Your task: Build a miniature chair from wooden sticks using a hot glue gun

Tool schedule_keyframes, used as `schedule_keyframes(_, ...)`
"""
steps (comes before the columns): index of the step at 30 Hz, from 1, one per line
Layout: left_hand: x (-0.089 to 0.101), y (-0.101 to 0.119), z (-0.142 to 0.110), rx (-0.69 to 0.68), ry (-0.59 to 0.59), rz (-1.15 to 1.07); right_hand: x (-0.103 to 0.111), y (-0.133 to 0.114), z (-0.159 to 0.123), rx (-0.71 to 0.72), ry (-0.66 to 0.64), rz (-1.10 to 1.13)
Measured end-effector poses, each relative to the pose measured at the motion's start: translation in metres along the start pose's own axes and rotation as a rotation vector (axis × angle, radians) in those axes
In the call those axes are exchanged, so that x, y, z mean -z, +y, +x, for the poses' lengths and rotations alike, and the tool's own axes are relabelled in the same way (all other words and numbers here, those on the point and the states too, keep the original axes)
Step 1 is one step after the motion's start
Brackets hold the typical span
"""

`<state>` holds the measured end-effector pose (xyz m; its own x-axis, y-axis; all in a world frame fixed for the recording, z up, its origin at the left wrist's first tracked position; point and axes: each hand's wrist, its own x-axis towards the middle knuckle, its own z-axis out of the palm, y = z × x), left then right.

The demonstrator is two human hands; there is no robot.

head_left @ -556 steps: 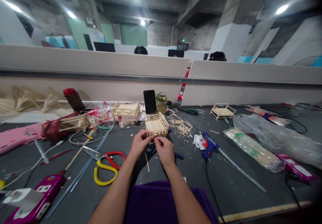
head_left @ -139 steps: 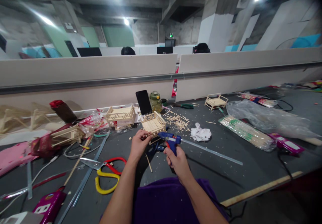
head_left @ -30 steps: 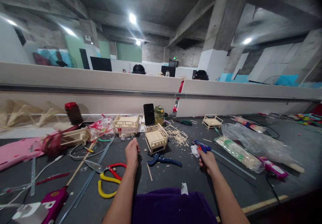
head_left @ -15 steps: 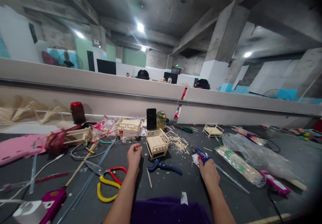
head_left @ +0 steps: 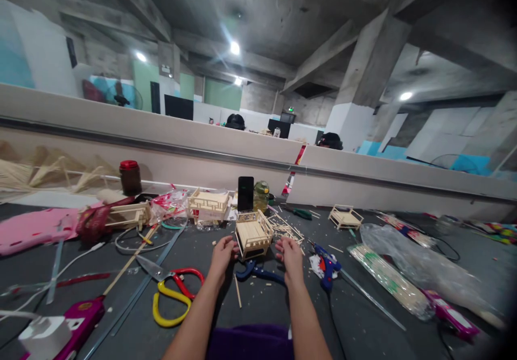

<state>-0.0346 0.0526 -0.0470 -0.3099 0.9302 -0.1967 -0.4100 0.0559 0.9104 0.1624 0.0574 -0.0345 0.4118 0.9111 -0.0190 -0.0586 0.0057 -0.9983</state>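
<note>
A small model bed [head_left: 254, 233] made of pale wooden sticks stands between my hands, its railings upright. My left hand [head_left: 224, 255] is just beside its left side, fingers loosely bent and empty as far as I can see. On the other side my right hand [head_left: 290, 252] hovers with curled, parted fingers and holds nothing. Blue-handled cutters [head_left: 260, 271] lie in front of the model, partly under my right wrist. To the right, a blue glue gun [head_left: 329, 268] rests on a crumpled white scrap. Loose short sticks [head_left: 286, 229] are scattered behind my right hand.
Red and yellow scissors [head_left: 173, 292] lie left of my left forearm. A phone [head_left: 245, 194] stands upright behind the model. Other stick models [head_left: 345, 217] stand farther off. A bagged stick bundle [head_left: 388, 268] lies at right, a magenta power strip [head_left: 83, 322] at left.
My right hand has let go of the glue gun, which now lies on the table, and moved left to the model bed. My left hand has shifted slightly right and lower, closer to it.
</note>
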Motion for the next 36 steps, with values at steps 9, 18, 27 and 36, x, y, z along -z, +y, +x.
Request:
schedule_keyframes(9, -0.004, 0.002, -0.005, 0.054, -0.119, -0.047, -0.023, 0.021, -0.007, -0.073, -0.141, 0.195)
schedule_keyframes(18, -0.009, 0.019, -0.027, 0.028, -0.196, -0.13, -0.02, 0.012, -0.014, 0.046, -0.164, 0.29)
schedule_keyframes(27, -0.033, 0.011, -0.042, 0.07, -0.106, -0.236, -0.024, 0.02, -0.004, 0.093, -0.141, 0.409)
schedule_keyframes(36, -0.035, -0.013, -0.042, -0.084, -0.204, 0.126, -0.013, 0.045, 0.023, -0.014, 0.015, 0.422)
